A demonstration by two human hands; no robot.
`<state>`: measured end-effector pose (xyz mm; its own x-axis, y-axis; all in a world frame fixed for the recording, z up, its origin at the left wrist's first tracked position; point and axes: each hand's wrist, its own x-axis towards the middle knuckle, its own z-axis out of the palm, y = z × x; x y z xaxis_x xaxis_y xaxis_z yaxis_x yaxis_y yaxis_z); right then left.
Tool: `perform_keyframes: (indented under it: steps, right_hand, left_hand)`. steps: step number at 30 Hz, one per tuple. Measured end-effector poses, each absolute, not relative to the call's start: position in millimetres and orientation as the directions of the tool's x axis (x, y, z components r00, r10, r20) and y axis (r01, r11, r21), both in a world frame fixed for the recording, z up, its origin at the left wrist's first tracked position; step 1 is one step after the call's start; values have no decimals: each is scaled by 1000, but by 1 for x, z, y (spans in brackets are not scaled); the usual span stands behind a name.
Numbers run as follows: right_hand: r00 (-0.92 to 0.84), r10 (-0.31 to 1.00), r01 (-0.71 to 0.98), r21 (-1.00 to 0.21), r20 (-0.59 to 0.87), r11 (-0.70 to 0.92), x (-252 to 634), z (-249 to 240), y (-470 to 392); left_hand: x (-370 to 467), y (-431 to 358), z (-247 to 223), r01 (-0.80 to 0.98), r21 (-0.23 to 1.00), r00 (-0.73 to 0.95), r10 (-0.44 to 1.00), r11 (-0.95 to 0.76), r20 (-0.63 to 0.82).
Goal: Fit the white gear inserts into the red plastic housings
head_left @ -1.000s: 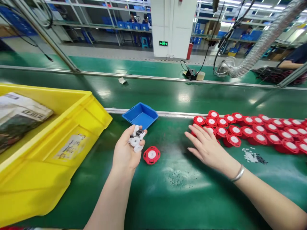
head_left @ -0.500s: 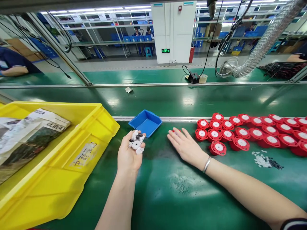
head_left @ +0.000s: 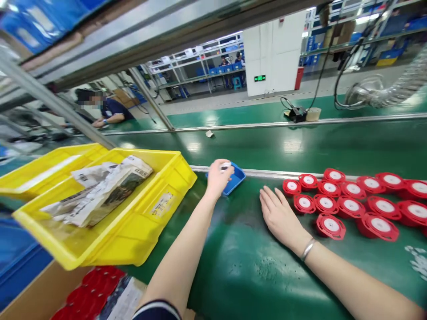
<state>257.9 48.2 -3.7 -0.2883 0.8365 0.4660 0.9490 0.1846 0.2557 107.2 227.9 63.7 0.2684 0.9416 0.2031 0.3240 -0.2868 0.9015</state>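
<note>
Over the small blue tray (head_left: 237, 178), my left hand (head_left: 217, 180) is closed around white plastic gears (head_left: 225, 166). Only a bit of white and a dark part show at its fingertips; the palm hides the remainder. My right hand (head_left: 280, 218), with a silver bracelet at the wrist, lies palm down on the green work surface (head_left: 240, 249). Its fingers are stretched out, and whatever may be beneath them is hidden. Just right of it stand several round red housings with white discs, the nearest being a red housing (head_left: 304, 203).
A yellow bin (head_left: 167, 178) holding printed plastic bags (head_left: 110, 191) stands at the left. Below it, a cardboard box (head_left: 43, 284) contains red parts (head_left: 90, 293). White bits (head_left: 418, 262) lie at the right edge. Another person (head_left: 113, 111) sits at the far left.
My left hand has moved forward from beside the blue tray to over it, turning so the gears are mostly hidden. My right hand stays flat. The view has swung left, showing more bins.
</note>
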Motion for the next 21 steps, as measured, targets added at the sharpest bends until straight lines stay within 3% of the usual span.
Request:
perform_keyframes:
  steps: [2, 5, 8, 12, 17, 21]
  right_hand:
    - [-393, 787, 919, 237, 476, 316, 253, -12, 45]
    - [-426, 757, 902, 170, 496, 397, 255, -27, 45]
    - [-429, 739, 892, 115, 520, 437, 260, -37, 51]
    - [-497, 669, 842, 122, 552, 525, 263, -39, 56]
    - [-644, 497, 709, 209, 581, 674, 277, -51, 65]
    - [-622, 493, 655, 59, 609, 753, 292, -84, 82]
  left_hand:
    - [113, 240, 61, 519, 759, 383, 901, -394, 206]
    - [112, 244, 57, 711, 493, 528, 843, -502, 97]
    - [104, 236, 57, 780, 274, 596, 802, -563, -48]
    - [89, 216, 67, 771, 122, 637, 761, -625, -125]
    - [63, 178, 66, 762, 26, 647, 762, -647, -4]
    - [31, 133, 56, 682, -59, 719, 654, -729, 236]
